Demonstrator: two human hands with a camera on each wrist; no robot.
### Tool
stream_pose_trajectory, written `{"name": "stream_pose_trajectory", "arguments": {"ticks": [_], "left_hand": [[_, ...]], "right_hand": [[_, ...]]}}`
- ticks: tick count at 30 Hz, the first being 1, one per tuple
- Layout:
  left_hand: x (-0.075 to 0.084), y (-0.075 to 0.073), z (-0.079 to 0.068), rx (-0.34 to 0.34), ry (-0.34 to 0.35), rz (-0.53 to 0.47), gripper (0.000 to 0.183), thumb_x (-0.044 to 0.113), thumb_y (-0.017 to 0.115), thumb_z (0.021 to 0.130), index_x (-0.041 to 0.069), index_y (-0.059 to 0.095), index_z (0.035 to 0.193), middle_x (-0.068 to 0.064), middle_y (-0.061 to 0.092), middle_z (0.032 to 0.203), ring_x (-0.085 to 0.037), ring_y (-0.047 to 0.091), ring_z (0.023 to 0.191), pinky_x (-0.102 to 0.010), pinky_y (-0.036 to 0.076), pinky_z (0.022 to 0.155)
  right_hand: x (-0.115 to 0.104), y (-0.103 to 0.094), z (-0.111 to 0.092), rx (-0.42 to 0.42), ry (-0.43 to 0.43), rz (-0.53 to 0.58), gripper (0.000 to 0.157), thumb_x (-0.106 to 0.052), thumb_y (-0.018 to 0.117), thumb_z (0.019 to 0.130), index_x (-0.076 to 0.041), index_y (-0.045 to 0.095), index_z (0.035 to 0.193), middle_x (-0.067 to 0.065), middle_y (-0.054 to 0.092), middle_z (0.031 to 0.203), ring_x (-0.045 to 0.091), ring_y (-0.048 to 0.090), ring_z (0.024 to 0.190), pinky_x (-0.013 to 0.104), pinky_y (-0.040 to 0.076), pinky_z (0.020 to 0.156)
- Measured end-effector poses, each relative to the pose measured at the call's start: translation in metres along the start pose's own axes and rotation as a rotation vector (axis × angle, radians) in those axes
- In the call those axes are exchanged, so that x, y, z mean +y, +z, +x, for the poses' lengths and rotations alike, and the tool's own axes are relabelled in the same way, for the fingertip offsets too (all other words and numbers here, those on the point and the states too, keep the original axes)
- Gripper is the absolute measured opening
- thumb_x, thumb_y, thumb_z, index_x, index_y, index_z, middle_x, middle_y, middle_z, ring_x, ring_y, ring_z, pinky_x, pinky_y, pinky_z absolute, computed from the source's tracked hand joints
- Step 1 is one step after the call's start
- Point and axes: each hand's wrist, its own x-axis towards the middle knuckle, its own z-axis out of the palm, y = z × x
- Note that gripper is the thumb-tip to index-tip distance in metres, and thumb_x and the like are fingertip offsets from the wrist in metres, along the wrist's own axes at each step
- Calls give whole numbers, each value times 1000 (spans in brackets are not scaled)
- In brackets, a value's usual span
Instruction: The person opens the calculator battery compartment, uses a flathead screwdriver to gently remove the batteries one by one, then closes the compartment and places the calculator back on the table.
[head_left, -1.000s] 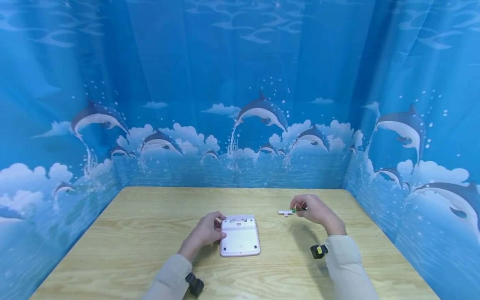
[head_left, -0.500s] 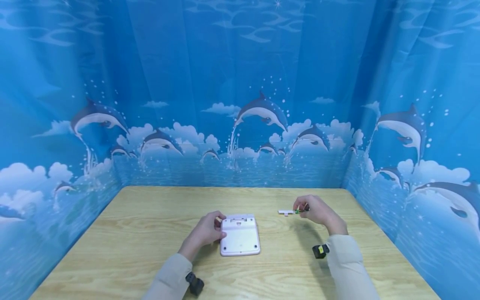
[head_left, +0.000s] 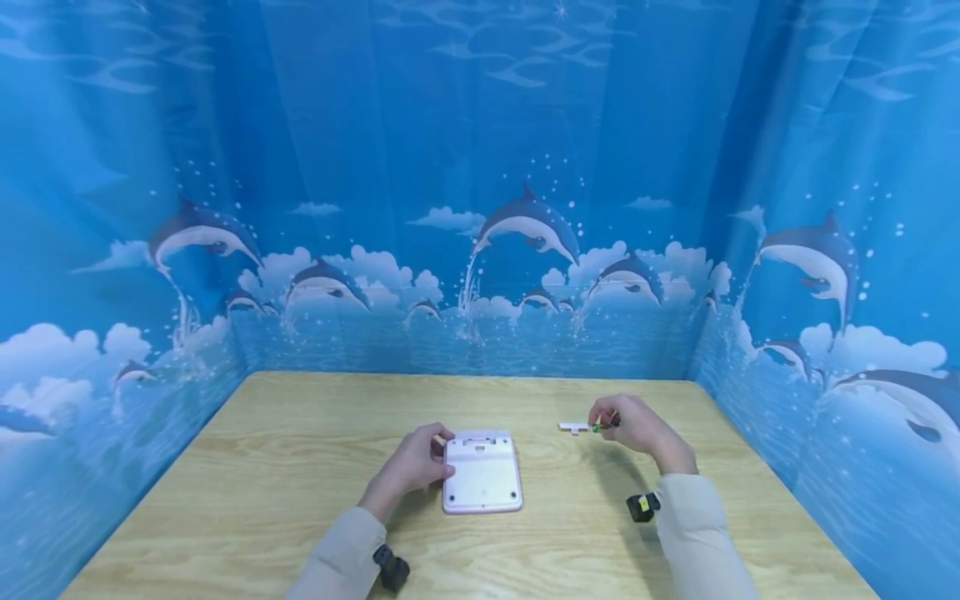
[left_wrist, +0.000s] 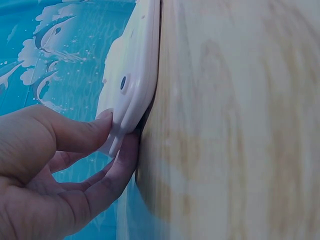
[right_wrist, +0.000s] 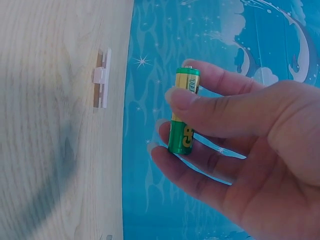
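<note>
Left hand (head_left: pixel 412 461), down at the wooden table (head_left: pixel 225 500), has a white gadget (head_left: pixel 482 475) lying there pinched by one side. Off to the right there's a small plastic piece (right_wrist: pixel 102 76), and near that the right hand (head_left: pixel 633 423) has a green-and-gold battery (right_wrist: pixel 181 136) pinched.

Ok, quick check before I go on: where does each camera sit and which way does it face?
Head: on the person's head, facing forward and down over the table towards the dolphin curtain; left hand, right hand and pale sleeves show.
Left wrist: on that wrist, facing the white device; the left hand shows, pinching its edge.
Right wrist: on that wrist, facing the battery; the right hand shows, holding it.
Shared: head and right wrist views both show the battery and small white part.
</note>
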Motion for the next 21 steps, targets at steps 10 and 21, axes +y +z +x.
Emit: {"name": "stream_pose_trajectory", "arguments": {"ticks": [10,21], "left_hand": [[-1,1,2,-1,-8,4,44,0,81,84,8,65,125,-10,66,103,-20,63,87,-35,59,76],[0,1,0,7,-13,-3,46,-2,81,82,7,65,124,-11,67,102,-20,63,86,-34,59,75]], "right_hand": [[0,2,-1,6,-15,6,21,11,72,84,-5,72,98,8,64,88,17,58,80,35,51,72],[4,1,-3,-3,26,7,23,11,73,83,-5,73,98,9,67,91,19,62,85,40,56,76]]}}
